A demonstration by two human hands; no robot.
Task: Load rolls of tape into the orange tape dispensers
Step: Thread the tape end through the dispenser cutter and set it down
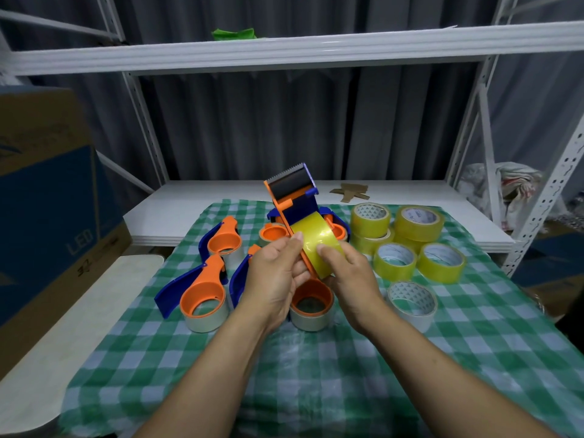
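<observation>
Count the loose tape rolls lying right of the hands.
7 loose tape rolls: two stacked back-left, two stacked back-right, two side by side in front, one nearest. More may hide behind.

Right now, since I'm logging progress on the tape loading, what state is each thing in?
held dispenser: raised off the cloth, cutter end up.
yellow roll: against the held dispenser's plate; seating unclear.
left hand: grips the held dispenser's orange plate.
right hand: curled round the yellow roll.
dispensers on the cloth: lying on their sides, rolls fitted.
loose rolls: lying flat, some stacked.
</observation>
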